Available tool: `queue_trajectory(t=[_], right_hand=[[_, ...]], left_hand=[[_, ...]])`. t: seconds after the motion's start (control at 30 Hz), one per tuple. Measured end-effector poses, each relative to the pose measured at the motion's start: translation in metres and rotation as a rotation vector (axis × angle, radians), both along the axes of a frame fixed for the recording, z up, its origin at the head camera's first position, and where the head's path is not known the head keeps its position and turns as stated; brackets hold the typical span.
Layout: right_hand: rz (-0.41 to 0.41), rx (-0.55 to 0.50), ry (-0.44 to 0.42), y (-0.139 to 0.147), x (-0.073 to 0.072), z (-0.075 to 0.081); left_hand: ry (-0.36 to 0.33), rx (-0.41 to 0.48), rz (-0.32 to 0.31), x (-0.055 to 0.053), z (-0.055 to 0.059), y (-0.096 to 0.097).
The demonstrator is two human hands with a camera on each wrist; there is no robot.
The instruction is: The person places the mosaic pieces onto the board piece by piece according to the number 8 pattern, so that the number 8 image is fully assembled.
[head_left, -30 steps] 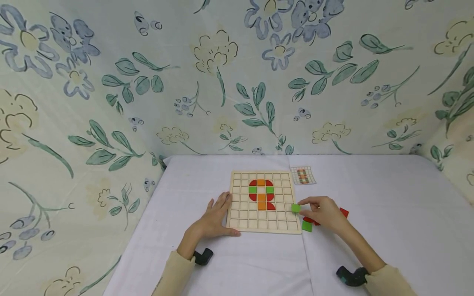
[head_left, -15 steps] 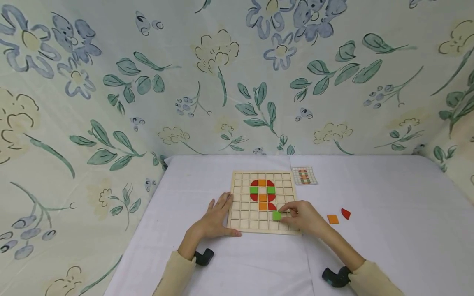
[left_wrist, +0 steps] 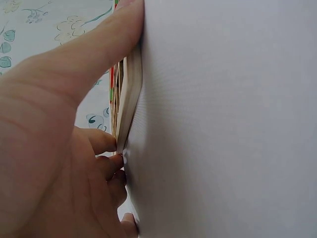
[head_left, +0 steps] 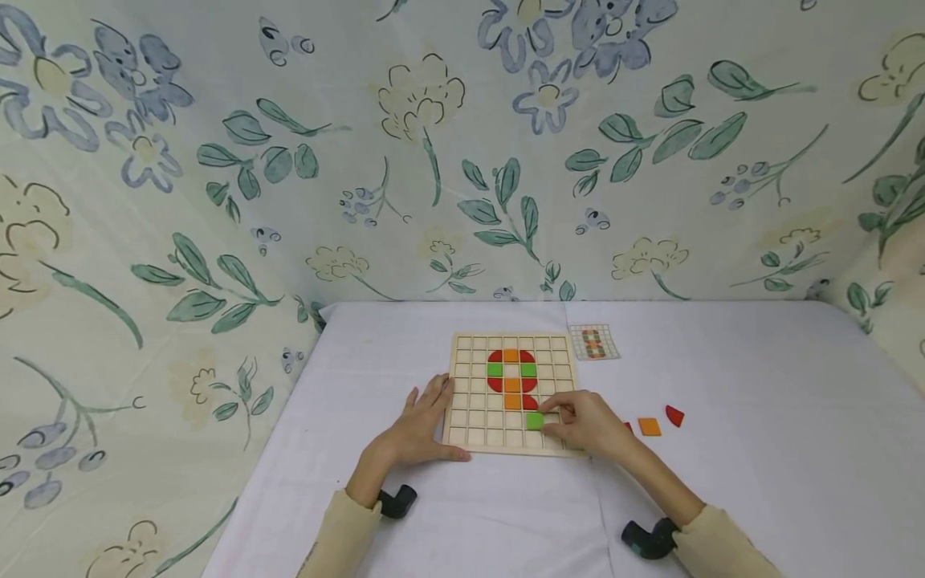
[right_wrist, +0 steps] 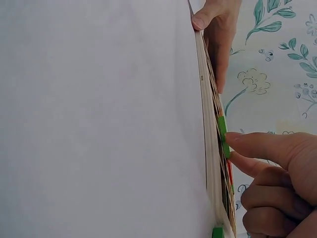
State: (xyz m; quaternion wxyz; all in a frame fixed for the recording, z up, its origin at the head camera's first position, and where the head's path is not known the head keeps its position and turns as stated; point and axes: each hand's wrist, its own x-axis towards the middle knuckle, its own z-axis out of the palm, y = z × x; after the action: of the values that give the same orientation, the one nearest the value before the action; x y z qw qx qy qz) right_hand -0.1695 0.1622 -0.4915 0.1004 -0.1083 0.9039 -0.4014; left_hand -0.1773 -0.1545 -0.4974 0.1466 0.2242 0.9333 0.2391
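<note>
A wooden grid board (head_left: 470,440) lies on the white-covered table. Red, orange and green tiles form a figure in its cells, including an orange square (head_left: 512,401) and a red quarter-round (head_left: 530,401). My right hand (head_left: 594,421) pinches a green square tile (head_left: 534,421) between thumb and fingertip, at a cell just below the red quarter-round. In the right wrist view that green tile (right_wrist: 223,134) stands at a slight tilt to the board. Fingers spread, my left hand (head_left: 419,425) rests against the board's left side, its thumb at the front corner.
Right of the board lie an orange square (head_left: 649,427) and a red quarter-round (head_left: 674,415); another red piece (head_left: 628,428) peeks out behind my right wrist. A pattern card (head_left: 595,342) sits beyond the board's back right corner. A floral cloth (head_left: 433,160) hangs behind the table.
My right hand has carried the green tile leftward from the board's right edge onto the grid, shifting only slightly in the last half second. The left hand stays put.
</note>
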Motion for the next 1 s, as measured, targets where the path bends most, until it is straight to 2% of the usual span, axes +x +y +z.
queue_trajectory(t=[0.57,1.0], right_hand=[[-0.024,0.006,0.005,-0.0042,0.0001,-0.0016],[-0.048,0.049,0.064,-0.0062,0.0014,0.0016]], left_hand=[[-0.001,0.009,-0.003,0.0000,-0.0005,-0.0012],[0.002,0.009,0.002,-0.0003,-0.0014,-0.0012]])
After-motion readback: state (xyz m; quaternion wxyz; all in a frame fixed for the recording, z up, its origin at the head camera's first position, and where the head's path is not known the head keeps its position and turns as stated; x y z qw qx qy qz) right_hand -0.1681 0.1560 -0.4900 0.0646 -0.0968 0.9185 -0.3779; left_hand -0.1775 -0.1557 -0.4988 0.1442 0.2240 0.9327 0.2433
